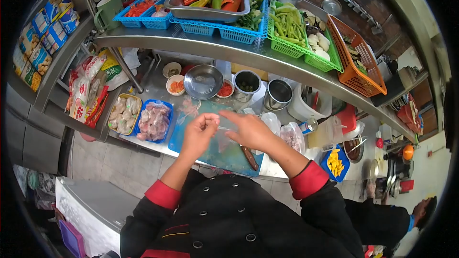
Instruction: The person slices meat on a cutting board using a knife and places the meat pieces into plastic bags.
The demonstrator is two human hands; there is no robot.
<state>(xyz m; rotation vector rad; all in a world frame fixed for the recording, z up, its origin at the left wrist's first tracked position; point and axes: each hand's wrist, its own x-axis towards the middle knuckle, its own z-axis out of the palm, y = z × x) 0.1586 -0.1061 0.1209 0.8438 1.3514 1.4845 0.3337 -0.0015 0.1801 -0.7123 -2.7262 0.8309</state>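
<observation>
My left hand is closed in a pinch above the blue cutting board. Thin clear plastic, which looks like a small bag, hangs from its fingertips. My right hand is just to the right, index finger stretched toward the left fingertips and thumb apart. Below it a knife with a brown handle lies on the board, its blade partly hidden. Crumpled clear plastic lies at the board's far left corner.
Left of the board are a blue tray of bagged raw meat and a yellow-rimmed tray of wrapped portions. Behind are a metal bowl and metal pots. A steel shelf with vegetable baskets overhangs. A co-worker is at right.
</observation>
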